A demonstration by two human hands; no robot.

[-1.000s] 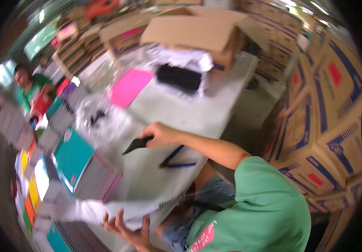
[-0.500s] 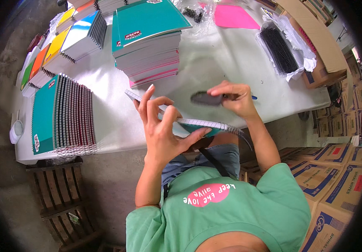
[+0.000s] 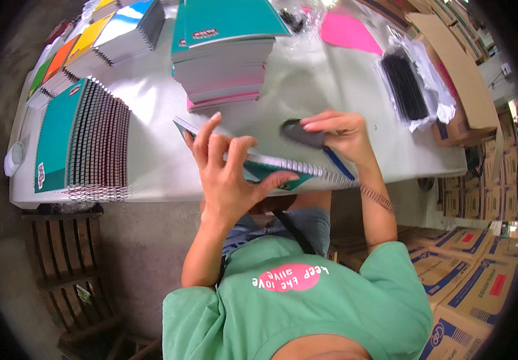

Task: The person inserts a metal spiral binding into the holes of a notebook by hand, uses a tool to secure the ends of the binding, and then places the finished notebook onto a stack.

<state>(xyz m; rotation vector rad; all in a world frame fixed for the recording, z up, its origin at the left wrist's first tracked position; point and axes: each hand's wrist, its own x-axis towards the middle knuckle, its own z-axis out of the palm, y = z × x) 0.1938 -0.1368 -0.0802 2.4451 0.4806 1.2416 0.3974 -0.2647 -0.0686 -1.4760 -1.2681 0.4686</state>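
My left hand [image 3: 220,174] is closed on a teal-covered spiral notebook [image 3: 266,161], thumb below and fingers above, holding it tilted with the bound edge up. A dark wire coil [image 3: 379,200] runs along that edge, and its loose end sticks out to the right, past my right forearm. The fingers of my right hand [image 3: 344,135] pinch a dark grey, flat, rounded piece [image 3: 302,134] just beyond the notebook; its exact kind is unclear. Beside that hand, a blue pen-like stick [image 3: 338,163] shows near the table's front edge.
A tall stack of teal covers and pages [image 3: 226,69] stands ahead. Bound teal notebooks [image 3: 60,141] are lined up at left, with colored notebooks [image 3: 87,48] behind. Black coils [image 3: 404,84] lie in white paper beside an open carton [image 3: 460,96]. Cartons [image 3: 451,264] are piled at right.
The view has shifted a little. The coil's loose end has swung outward to the right. My right hand still pinches the dark piece, and more of the blue stick now shows.
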